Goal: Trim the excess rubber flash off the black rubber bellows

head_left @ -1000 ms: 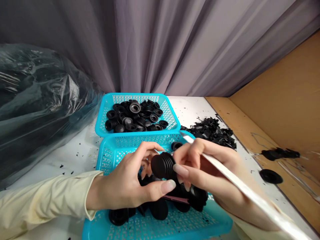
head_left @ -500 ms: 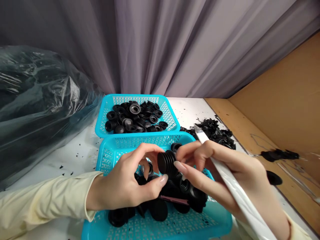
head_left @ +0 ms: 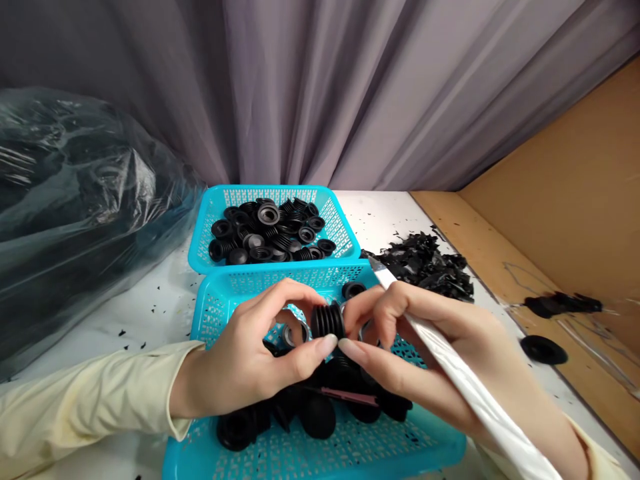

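A small ribbed black rubber bellows [head_left: 327, 321] is held between my two hands, above the nearer blue basket [head_left: 220, 293]. The thumb and fingers of my left hand [head_left: 255, 350] pinch its left side. The fingertips of my right hand [head_left: 440, 347] touch its right end, with the thumb tip close to my left thumb. Through that same right hand runs a long knife with a white-wrapped handle [head_left: 460, 373], its pointed blade up and to the left. Several black rubber parts [head_left: 320, 415] and a pinkish strip [head_left: 350, 397] lie in the nearer basket, partly covered by my hands.
Behind stands a second blue basket [head_left: 200, 247] with many similar bellows [head_left: 270, 233]. Black rubber scraps [head_left: 430, 267] are heaped to the right. A black ring-shaped part [head_left: 544, 349] lies farther right near a cardboard wall [head_left: 565, 160]. A clear plastic bag [head_left: 90, 213] bulges at the left.
My right hand and the knife have moved slightly left. The bellows has shifted a little left and turned, and my left thumb now presses against it.
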The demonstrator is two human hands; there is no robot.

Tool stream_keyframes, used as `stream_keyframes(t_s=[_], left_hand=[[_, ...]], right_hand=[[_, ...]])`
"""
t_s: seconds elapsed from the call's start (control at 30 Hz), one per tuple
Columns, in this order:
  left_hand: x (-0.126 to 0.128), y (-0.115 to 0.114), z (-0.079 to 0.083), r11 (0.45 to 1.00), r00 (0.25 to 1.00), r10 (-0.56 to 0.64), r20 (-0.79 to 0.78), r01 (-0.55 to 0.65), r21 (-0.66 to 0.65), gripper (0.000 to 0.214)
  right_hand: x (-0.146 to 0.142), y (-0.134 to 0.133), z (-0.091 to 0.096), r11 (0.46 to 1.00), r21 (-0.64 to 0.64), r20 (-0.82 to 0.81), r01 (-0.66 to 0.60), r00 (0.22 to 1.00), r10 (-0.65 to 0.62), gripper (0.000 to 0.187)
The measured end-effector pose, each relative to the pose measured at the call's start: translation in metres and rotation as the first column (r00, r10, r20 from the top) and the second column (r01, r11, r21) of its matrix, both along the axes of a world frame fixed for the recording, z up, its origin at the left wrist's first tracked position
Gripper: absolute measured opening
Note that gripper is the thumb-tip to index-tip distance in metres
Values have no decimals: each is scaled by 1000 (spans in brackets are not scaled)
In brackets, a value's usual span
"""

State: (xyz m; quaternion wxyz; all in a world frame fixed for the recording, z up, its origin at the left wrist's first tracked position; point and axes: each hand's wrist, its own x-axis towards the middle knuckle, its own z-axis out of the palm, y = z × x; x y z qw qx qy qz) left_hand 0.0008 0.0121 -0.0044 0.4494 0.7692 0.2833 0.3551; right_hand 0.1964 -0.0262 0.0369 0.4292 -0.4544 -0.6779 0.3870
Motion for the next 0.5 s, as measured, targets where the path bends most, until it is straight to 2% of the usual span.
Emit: stream_keyframes(t_s=[0.13,0.33,0.5], left_hand=[[1,0,-1,1000,1000,-6,9,6,23,29],[1,1,1,998,999,-19,-26,21,59,31],[1,2,2,990,999,-32,-15,34,137,25]], right_hand=[[-2,1,1,997,-69,-55,33,998,-37,28],[-4,-1,-1,989,-146,-174,16,984,-42,27],[-5,-1,2,980,-200,-182,24,981,-61,28]])
